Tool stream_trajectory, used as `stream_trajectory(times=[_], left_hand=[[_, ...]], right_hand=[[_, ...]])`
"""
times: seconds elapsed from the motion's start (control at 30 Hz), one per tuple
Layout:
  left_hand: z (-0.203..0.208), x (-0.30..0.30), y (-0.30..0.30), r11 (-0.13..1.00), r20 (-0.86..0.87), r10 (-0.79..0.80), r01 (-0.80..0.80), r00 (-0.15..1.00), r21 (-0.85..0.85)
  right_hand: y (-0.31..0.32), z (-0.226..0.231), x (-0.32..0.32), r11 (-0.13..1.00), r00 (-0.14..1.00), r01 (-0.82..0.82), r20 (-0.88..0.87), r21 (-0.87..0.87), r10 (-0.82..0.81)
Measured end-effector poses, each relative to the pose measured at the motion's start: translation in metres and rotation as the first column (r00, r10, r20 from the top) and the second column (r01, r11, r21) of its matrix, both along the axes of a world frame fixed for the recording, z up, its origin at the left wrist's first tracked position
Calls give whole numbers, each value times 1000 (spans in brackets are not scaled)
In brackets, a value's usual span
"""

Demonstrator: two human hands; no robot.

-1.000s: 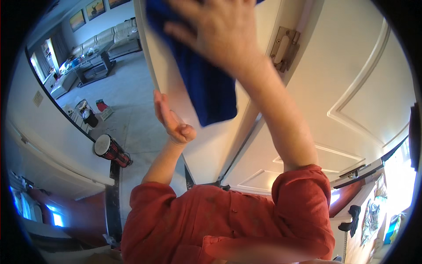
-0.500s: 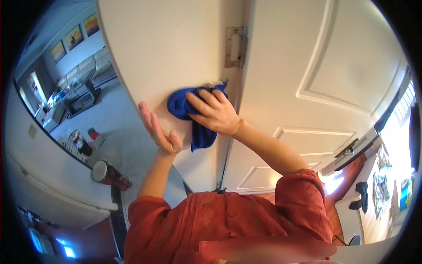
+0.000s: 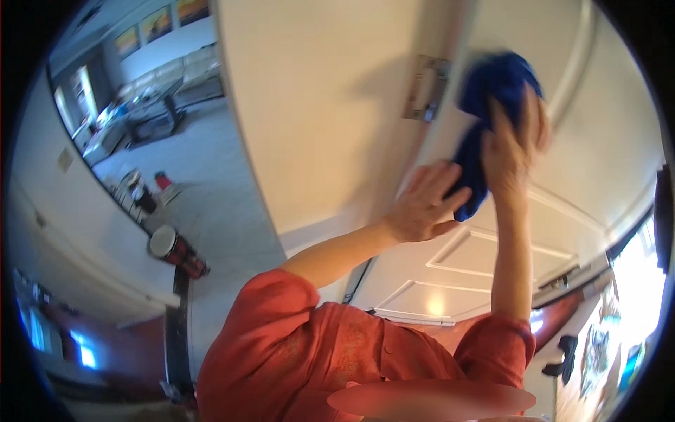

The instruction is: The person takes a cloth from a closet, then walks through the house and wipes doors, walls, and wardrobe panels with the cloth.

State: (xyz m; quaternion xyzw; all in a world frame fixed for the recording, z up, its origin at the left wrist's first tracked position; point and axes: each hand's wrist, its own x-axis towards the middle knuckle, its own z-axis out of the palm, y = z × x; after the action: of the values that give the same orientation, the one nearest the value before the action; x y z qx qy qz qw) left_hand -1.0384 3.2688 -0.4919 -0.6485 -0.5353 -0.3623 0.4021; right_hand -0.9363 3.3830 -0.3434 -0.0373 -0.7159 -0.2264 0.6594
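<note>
My right hand (image 3: 512, 141) is shut on a blue cloth (image 3: 492, 84) and presses it against a white panelled door (image 3: 485, 260), up and to the right of a metal hinge (image 3: 425, 88). The hand and cloth are blurred by motion. My left hand (image 3: 423, 205) lies flat with fingers spread on the door edge just below the hinge, touching the hanging end of the cloth. A broad cream door face (image 3: 316, 112) fills the area to the left of the hinge. My red sleeves run along the lower edge.
A red drum with a pale top (image 3: 174, 250) stands on the grey floor at the left. Further off, a room holds a pale sofa (image 3: 190, 63) and a dark table (image 3: 151, 116). Bright window light shows at the right rim.
My right hand has swept the blue cloth from the cream face left of the hinge up and right onto the panelled door. My left hand has shifted right to the door edge.
</note>
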Motion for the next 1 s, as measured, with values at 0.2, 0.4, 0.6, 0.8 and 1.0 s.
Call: stream_trajectory(times=[0.2, 0.4, 0.6, 0.8, 1.0], left_hand=[[-6, -2, -6, 998, -78, 45, -41, 996, 42], [-17, -10, -26, 998, 58, -66, 65, 996, 27], [-53, -21, -148, 992, 264, 81, -104, 961, 73], [-72, -86, -300, 938, 282, 209, -273, 936, 213], [-71, -154, -448, 826, 375, 501, -560, 780, 62]], right_hand=[[38, -122, 14, 976, 991, -61, -131, -210, 34], [-45, -244, -28, 600, 746, -619, -141, -507, 651], [-151, -245, -45, 578, 598, -643, 142, -502, 789], [-292, -239, -126, 423, 378, -700, 204, -575, 903], [-415, -237, -249, 259, 297, -622, 83, -739, 951]])
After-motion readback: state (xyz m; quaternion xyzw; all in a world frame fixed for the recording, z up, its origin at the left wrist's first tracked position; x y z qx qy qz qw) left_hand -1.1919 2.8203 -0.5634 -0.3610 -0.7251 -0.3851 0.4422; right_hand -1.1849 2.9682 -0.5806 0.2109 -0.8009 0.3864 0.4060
